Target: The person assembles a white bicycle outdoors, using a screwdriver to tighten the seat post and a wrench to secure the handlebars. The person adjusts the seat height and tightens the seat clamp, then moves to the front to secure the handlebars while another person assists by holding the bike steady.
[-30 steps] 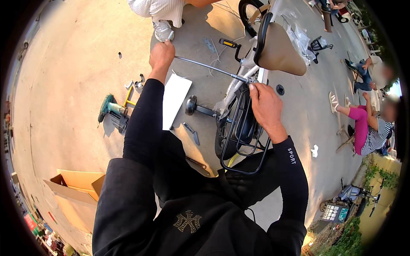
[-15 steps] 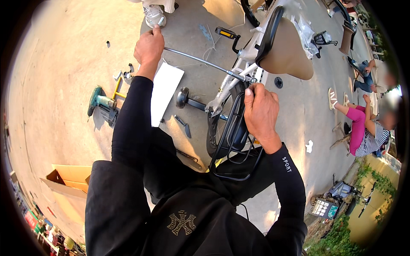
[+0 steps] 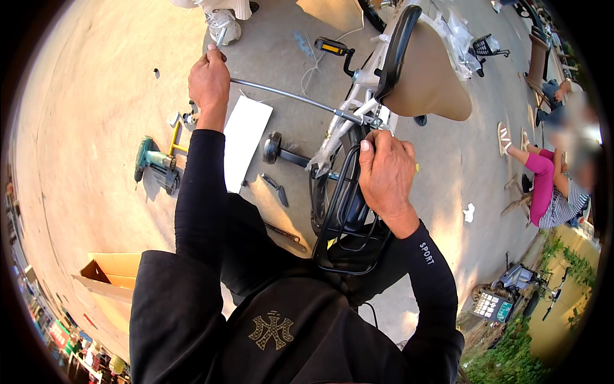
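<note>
My left hand [image 3: 210,80] is closed round the handle end of a long steel socket wrench [image 3: 281,91]. A short piece of its metal handle sticks out above the fist. The wrench's far end meets a bolt by the seat clamp of a white bicycle [image 3: 368,80]. My right hand [image 3: 388,176] is closed over the front end of the black rear rack [image 3: 348,246], just below that joint; its fingertips are partly hidden. Above this sits the brown and black saddle [image 3: 425,77]. A small training wheel [image 3: 273,148] juts out on the left.
On the ground to the left lie a green cordless drill [image 3: 153,160], a white sheet [image 3: 249,141] and a dark folding tool [image 3: 276,190]. An open cardboard box [image 3: 115,275] stands lower left. A person in pink trousers [image 3: 542,182] sits at right; another person's white shoe [image 3: 224,27] is at the top.
My left hand has shifted slightly left and down with the wrench, and the handle piece now shows above the fist. The right hand stays at the rack; the view has moved a little.
</note>
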Motion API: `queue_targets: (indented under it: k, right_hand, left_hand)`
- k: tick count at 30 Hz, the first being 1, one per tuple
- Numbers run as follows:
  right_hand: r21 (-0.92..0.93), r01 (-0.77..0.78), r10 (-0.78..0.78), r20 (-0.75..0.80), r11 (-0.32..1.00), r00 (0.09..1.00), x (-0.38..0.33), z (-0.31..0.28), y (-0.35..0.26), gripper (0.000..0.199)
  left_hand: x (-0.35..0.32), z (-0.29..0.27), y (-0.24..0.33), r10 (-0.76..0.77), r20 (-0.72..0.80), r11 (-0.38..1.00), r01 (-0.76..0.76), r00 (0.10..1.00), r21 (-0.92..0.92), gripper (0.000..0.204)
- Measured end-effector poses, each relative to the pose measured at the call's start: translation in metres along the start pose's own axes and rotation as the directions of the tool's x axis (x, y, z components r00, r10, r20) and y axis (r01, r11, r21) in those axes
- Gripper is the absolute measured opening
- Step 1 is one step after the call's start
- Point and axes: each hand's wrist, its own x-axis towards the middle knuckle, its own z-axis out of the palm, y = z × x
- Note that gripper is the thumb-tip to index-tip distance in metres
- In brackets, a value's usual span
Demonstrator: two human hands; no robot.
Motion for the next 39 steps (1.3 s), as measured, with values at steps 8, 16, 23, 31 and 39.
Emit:
queue_targets:
  k: [8, 16, 23, 31, 39]
  right_hand:
    - [0.073, -0.022, 0.018, 0.046, 0.997, 0.999, 0.005, -0.012, -0.006, 0.015]
    - [0.028, -0.001, 0.003, -0.053, 1.0, 0.999, -0.006, -0.008, -0.002, 0.019]
    - [-0.006, 0.003, -0.004, -0.097, 1.0, 0.995, -0.012, -0.007, -0.001, 0.02]
    - [0.309, 0.326, -0.343, 0.0, 0.894, 0.939, 0.053, -0.012, -0.087, 0.025]
    - [0.525, -0.002, -0.182, 0.299, 0.851, 0.937, 0.178, 0.12, -0.105, 0.049]
  left_hand:
    - [0.012, -0.001, -0.021, 0.106, -0.074, 0.975, -0.119, 0.992, -0.19, 0.06]
    - [0.041, 0.006, -0.042, 0.263, 0.135, 0.916, -0.203, 0.955, -0.347, 0.05]
    - [0.029, -0.008, -0.042, 0.249, 0.466, 0.922, -0.06, 0.849, -0.383, 0.031]
    - [0.03, 0.001, -0.058, 0.459, 0.335, 0.877, -0.36, 0.823, -0.319, 0.041]
    - [0.026, 0.0, -0.051, 0.524, 0.334, 0.837, -0.404, 0.783, -0.369, 0.037]
